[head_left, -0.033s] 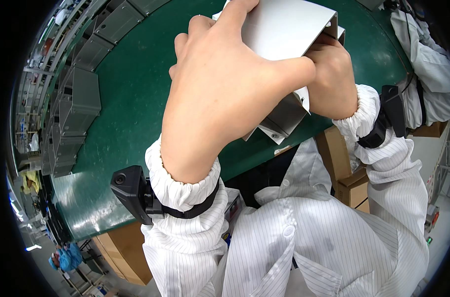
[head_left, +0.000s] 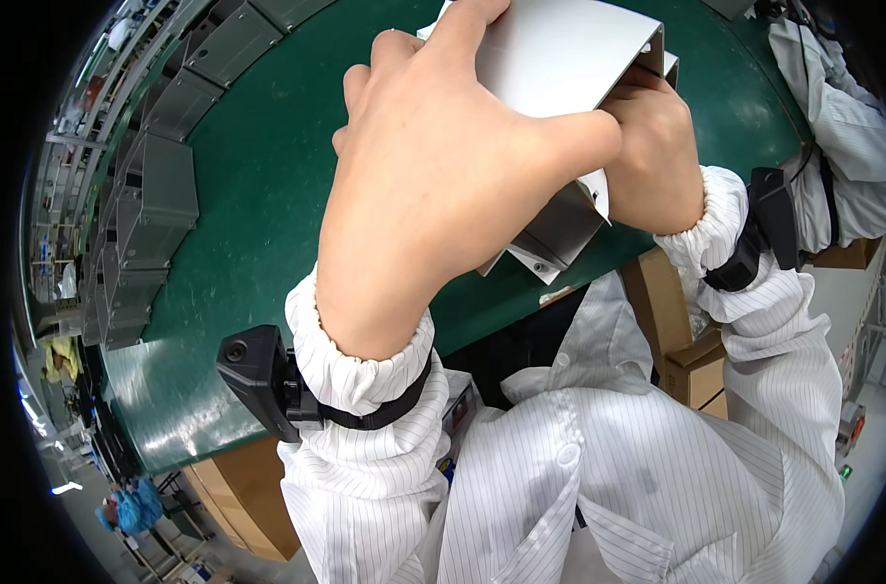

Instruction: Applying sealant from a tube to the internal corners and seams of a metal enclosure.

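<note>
Under the left hand [head_left: 433, 175] clasping it, a white housing [head_left: 560, 58] hides the right hand's [head_left: 652, 161] grip.

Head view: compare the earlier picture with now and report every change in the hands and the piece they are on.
Nothing visibly changed: nothing was taken hold of or let go. The left hand is still spread over the white piece, the right hand still at its open side, and the grey housings stand where they were.
</note>
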